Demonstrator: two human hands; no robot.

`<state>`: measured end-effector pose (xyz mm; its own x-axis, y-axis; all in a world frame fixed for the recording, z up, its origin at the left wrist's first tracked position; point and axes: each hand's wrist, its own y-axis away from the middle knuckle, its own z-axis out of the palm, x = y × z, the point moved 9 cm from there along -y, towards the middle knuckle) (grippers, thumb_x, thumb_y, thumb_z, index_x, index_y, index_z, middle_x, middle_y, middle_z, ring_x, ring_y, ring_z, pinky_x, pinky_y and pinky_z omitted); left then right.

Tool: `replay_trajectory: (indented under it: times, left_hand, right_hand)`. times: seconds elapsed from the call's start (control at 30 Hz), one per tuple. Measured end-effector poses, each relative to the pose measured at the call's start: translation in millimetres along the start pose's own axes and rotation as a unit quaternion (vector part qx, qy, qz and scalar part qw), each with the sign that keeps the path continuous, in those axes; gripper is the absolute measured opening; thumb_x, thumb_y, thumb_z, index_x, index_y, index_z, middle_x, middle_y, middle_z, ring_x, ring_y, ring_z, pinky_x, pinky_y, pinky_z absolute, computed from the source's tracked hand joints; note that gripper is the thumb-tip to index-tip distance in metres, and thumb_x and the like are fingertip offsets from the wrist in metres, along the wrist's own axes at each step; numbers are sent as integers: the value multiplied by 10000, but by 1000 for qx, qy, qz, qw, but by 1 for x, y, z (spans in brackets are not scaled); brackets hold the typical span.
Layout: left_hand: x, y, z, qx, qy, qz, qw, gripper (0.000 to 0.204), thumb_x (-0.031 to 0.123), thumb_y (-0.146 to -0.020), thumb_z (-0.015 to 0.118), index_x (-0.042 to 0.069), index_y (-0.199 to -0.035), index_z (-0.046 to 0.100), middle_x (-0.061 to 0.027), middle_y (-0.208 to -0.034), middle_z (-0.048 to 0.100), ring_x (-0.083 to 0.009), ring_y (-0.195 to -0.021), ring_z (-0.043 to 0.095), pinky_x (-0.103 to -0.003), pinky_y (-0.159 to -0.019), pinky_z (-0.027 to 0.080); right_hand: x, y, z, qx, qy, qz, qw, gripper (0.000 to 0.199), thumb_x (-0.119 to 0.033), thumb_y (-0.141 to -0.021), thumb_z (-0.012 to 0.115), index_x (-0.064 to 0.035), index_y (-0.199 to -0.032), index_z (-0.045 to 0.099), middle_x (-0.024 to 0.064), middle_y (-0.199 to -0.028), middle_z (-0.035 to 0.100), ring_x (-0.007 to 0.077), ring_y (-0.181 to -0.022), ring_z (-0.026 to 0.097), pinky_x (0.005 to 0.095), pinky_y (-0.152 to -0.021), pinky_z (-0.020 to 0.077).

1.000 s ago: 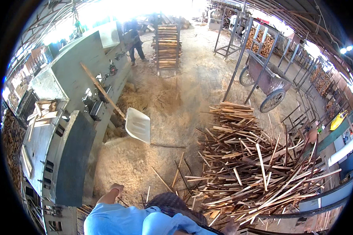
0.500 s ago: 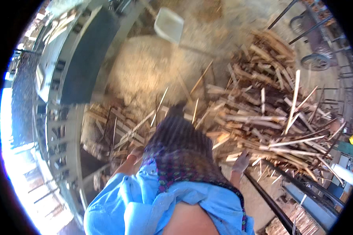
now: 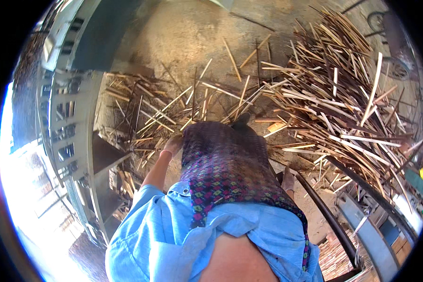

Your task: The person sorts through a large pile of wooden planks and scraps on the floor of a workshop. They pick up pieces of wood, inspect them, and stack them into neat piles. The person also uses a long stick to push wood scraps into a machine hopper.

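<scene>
The left hand [image 3: 174, 144] hangs beside the patterned apron [image 3: 225, 164], the right hand [image 3: 289, 181] near a black bar [image 3: 328, 215] (whether either is open or closed, I cannot tell). Wooden sticks [image 3: 333, 101] lie heaped ahead to the right, with more scattered leftward.

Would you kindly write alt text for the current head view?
A person's left hand and right hand hang either side of a patterned apron, near scattered sticks and a black bar respectively. A large stick heap lies right, a grey machine left.
</scene>
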<state>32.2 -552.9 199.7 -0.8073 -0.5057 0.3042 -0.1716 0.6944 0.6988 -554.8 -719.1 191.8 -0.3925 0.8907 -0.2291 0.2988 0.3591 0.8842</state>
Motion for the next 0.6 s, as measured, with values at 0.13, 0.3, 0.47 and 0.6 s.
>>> replay_trajectory:
  times: [0.13, 0.3, 0.47, 0.6]
  left_hand:
    - [9, -7, 19, 21, 188, -49, 981, 359, 224, -1021, 434, 62, -1273, 629, -184, -1405, 575, -347, -1339, 507, -384, -1122, 408]
    - [-91, 40, 154, 146, 134, 14, 980, 412, 279, -1032, 440, 59, -1343, 595, -223, -1429, 555, -375, -1337, 513, -387, -1135, 398]
    - [-115, 173, 277, 188, 424, -224, 857, 594, 444, -979, 547, 9, -1384, 570, -245, -1378, 591, -383, -1295, 553, -403, -1082, 424]
    - [-65, 251, 413, 130, 672, -450, 574, 456, 412, -963, 547, 18, -1138, 697, -112, -848, 690, -244, -742, 647, -375, -683, 499]
  right_hand:
    - [17, -33, -5, -41, 281, -122, 951, 383, -184, -1026, 533, -81, -1396, 526, 106, -901, 652, 238, -738, 632, 393, -647, 514]
    - [-41, -9, 55, -49, 587, -347, 730, 328, -195, -1018, 499, -110, -1324, 583, 168, -1044, 675, 282, -916, 653, 404, -791, 521]
    - [-73, 13, 93, -58, 661, -410, 626, 322, -228, -1007, 495, -102, -1274, 623, 202, -1146, 690, 309, -1045, 662, 409, -892, 518]
    - [-113, 5, 118, -67, 680, -394, 615, 367, -279, -995, 525, -52, -1260, 637, 195, -1178, 691, 307, -1088, 655, 406, -919, 504]
